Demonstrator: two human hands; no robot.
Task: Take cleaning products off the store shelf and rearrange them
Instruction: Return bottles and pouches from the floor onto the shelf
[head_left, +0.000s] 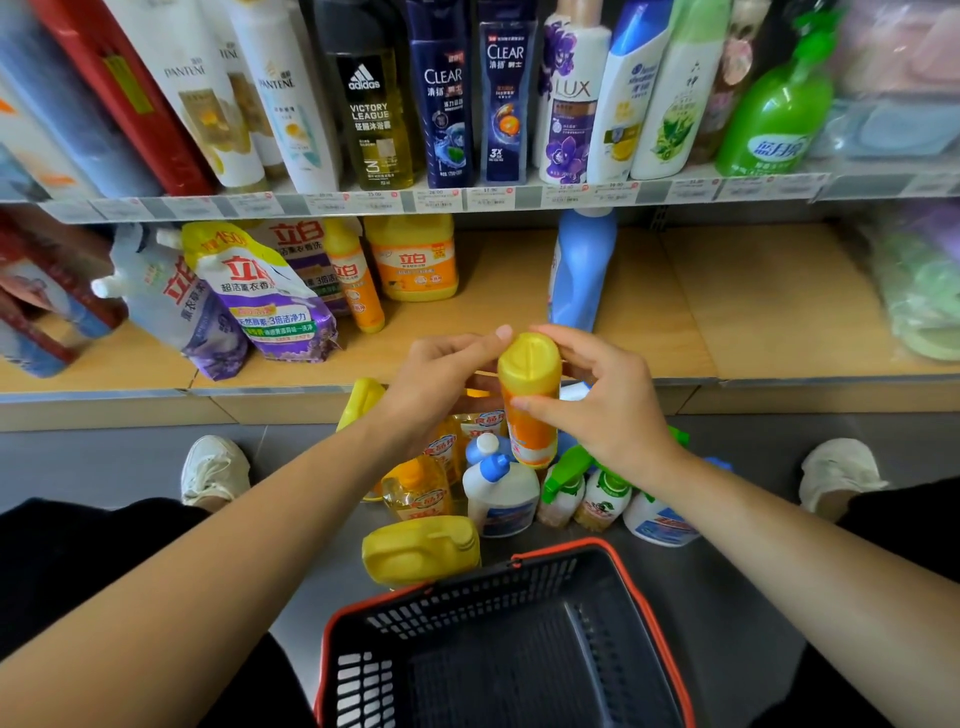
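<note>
One orange bottle (530, 400), slim, smooth plastic, topped by a ribbed yellow flip cap, raised just in front of the lower shelf's edge and gripped by both hands. Left hand (441, 364) curled at the cap, thumb tip against its rim. Right hand (597, 400) wrapped round the body, thumb across the label, fingers arched over the top.

Just beyond the right hand, one tall blue bottle (582, 270), upright. Beyond the left hand and off to its left: one matching orange-and-yellow bottle (358, 286), one squat yellow jug (415, 260), two glossy spouted pouches (260, 296), soft and crumpled.

Beneath both hands, a huddle on the floor: one yellow jug on its side (421, 551), one white bottle with a blue cap (498, 493), two green-topped spray bottles (561, 493).

Nearer than the wrists, one black lattice basket (649, 613) with a red rim. One white shoe (215, 470) outside each forearm.

Lower shelf (675, 301) in pale wood-look board; floor (130, 457) smooth grey. High above the hands, a row of upright shampoo bottles (447, 104) over a strip of price tags.
</note>
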